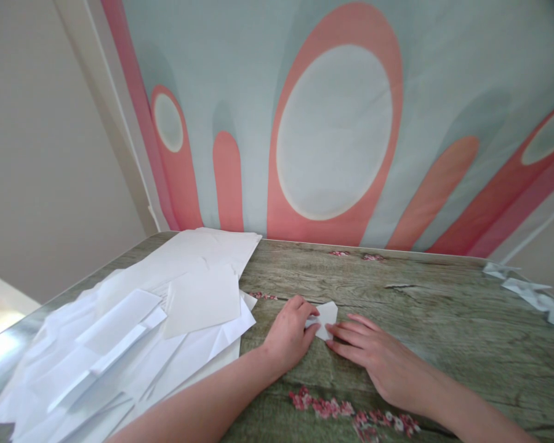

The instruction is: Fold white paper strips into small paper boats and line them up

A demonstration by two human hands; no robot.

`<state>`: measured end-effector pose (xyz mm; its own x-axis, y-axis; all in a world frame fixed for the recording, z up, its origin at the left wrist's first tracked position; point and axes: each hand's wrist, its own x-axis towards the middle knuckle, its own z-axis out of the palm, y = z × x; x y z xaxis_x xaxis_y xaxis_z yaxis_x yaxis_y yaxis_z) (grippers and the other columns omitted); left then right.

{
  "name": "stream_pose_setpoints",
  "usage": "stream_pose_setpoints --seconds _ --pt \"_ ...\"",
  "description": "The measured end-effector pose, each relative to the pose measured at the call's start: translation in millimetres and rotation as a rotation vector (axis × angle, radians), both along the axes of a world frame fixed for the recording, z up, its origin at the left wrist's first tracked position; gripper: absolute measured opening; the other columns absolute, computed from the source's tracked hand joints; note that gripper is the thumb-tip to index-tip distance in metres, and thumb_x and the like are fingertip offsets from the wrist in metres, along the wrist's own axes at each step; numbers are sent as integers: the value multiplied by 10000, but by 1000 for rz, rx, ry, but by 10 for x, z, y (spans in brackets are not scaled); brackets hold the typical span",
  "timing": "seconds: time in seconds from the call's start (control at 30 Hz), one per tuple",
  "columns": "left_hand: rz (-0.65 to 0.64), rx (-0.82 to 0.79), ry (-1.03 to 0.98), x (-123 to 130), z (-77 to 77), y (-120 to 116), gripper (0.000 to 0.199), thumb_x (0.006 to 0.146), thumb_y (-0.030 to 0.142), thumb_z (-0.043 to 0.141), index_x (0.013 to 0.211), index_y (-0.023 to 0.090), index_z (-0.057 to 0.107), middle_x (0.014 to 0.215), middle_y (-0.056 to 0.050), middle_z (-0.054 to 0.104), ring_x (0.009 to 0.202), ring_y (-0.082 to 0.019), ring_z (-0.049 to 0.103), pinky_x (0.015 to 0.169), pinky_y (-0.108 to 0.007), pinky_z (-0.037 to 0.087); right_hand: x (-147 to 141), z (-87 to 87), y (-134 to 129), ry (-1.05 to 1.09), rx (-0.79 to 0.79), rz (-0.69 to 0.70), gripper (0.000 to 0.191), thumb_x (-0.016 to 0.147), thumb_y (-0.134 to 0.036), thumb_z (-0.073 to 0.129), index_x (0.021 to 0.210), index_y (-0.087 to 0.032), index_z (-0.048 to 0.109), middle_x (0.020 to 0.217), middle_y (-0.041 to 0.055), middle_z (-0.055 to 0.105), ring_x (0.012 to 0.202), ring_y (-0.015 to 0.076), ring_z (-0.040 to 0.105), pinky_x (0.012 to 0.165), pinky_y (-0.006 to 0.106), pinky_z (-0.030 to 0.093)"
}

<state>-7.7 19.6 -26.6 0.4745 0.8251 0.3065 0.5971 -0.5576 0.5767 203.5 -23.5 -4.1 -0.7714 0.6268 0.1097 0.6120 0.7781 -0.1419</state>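
Observation:
A small folded piece of white paper [329,312] lies on the wood-patterned table between my hands. My left hand [292,329] curls over its left side, thumb and fingers closed on the paper. From the right, my right hand [367,351] reaches in with fingers stretched out. Its fingertips rest on the paper's lower right edge. Part of the paper is hidden under the left fingers.
A wide heap of loose and folded white paper [203,301] covers the table's left side. Several folded white paper pieces [529,292] sit at the far right edge. A pink and grey-green patterned backdrop [253,184] stands behind the table [443,314].

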Motion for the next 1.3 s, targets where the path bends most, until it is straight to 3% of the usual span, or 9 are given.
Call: stream_pose_setpoints --seconds 0.2,0.5,0.9,1.1,1.3 --pt "1 -22 4 -1 -5 8 168 770 120 579 920 192 560 938 -36 520 933 -200 509 852 -322 421 18 -56 8 25 16 9 619 721 -13 409 1302 -223 446 1330 68 480 1179 195 445 1051 450 241" --pt "1 -30 28 -1 22 9 153 774 120 587 913 182 575 938 -40 523 934 -199 507 858 -315 417 -66 -144 -46 57 104 -71 567 742 6 397 1250 -223 499 1263 67 535 1144 192 464 1034 442 278" --pt "-6 -15 53 -2 -1 21 139 777 135 594 908 181 605 923 -41 526 932 -193 514 852 -305 429 -136 -84 -56 20 50 -101 494 761 -34 430 1212 -209 535 1260 57 539 1129 201 458 1028 432 277" --pt "-46 75 147 -20 63 -32 162 810 185 567 966 187 609 978 -54 542 941 -200 515 847 -332 430 -139 -129 -47 10 96 -96 489 766 -36 432 1214 -204 532 1248 42 555 1110 205 475 1025 452 274" --pt "-105 236 322 7 194 -189 197 866 249 519 1050 209 579 1100 -43 551 1112 -226 430 963 -395 335 -90 -195 -12 56 193 -155 455 807 -41 412 1202 -224 543 1201 27 588 1068 200 504 1006 459 295"
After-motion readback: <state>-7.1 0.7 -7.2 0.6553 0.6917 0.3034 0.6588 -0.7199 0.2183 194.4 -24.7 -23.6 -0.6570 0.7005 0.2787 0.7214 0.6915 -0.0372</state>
